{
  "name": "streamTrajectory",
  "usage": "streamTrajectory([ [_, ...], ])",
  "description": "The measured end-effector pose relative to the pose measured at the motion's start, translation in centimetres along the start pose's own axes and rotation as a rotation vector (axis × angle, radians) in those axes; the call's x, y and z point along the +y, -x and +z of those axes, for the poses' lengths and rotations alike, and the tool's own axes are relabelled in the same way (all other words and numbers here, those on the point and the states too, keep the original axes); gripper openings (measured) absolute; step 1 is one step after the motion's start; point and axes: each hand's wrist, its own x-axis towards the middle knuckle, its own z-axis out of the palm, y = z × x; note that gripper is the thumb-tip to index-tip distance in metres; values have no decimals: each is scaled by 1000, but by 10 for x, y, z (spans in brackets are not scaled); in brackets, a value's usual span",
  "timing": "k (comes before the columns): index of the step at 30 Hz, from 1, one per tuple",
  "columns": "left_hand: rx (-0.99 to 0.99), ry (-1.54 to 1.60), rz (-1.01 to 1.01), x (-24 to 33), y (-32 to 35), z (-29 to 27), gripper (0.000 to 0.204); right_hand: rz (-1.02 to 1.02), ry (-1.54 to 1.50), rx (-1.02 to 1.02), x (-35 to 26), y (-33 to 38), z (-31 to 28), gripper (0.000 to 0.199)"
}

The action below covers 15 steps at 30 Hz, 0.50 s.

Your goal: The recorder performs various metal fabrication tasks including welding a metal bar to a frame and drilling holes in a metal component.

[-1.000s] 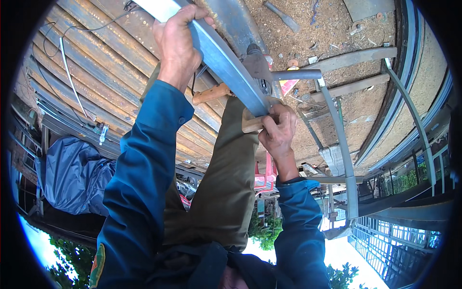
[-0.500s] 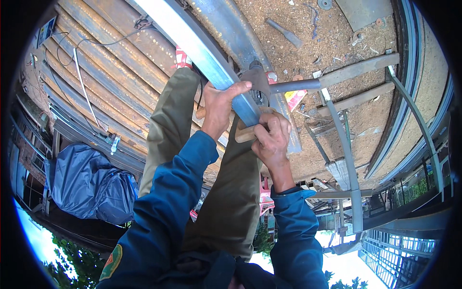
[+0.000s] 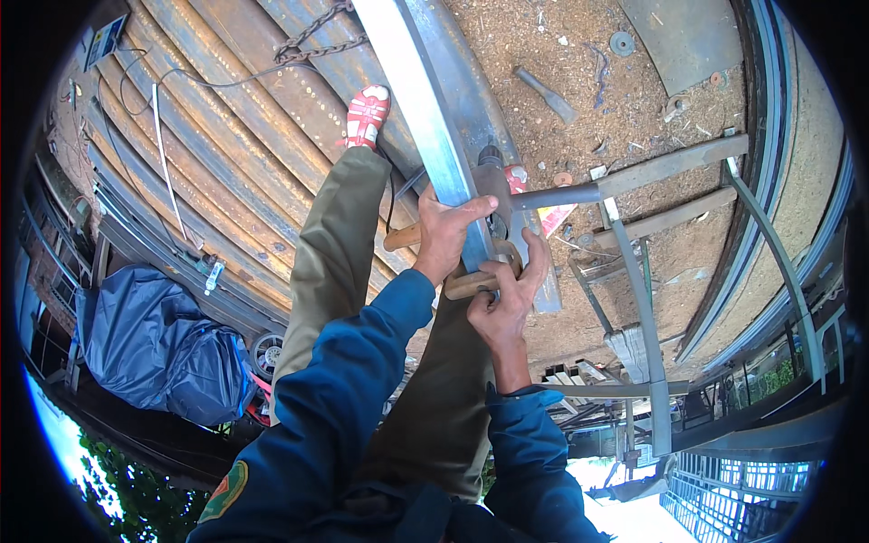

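A long, shiny square metal tube (image 3: 418,100) slants from the far edge toward my lap. My left hand (image 3: 445,233) is closed round it near its near end, thumb laid across the top. At that end is my right hand (image 3: 511,303), its thumb and one finger bent against the tube and another finger stretched along the side. Below the tube lies a dark metal tool body (image 3: 491,176), partly hidden, with a dark round bar (image 3: 552,197) to its right. Wooden handles, one left (image 3: 403,237) and one nearer (image 3: 471,286), show beside the tube.
Rusty steel beams (image 3: 226,118) spread out at left, with a chain (image 3: 321,43) over them. A metal frame (image 3: 638,299) stands at right. A flat-ended tool (image 3: 545,93) lies on the littered ground. A dark blue cover (image 3: 163,344) drapes something at lower left.
The view has shifted, so the tube appears steeper. My right hand has loosened, one finger now stretched out. The left hand still grips the tube.
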Motion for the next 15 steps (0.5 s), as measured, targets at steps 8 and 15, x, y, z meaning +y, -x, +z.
streamTrajectory([
  [8,25,15,12,-11,10,16,37,365,-307,554,18,0,30,48],
  [15,-95,-19,-22,-11,12,-1,37,794,-515,627,14,-1,35,24],
])
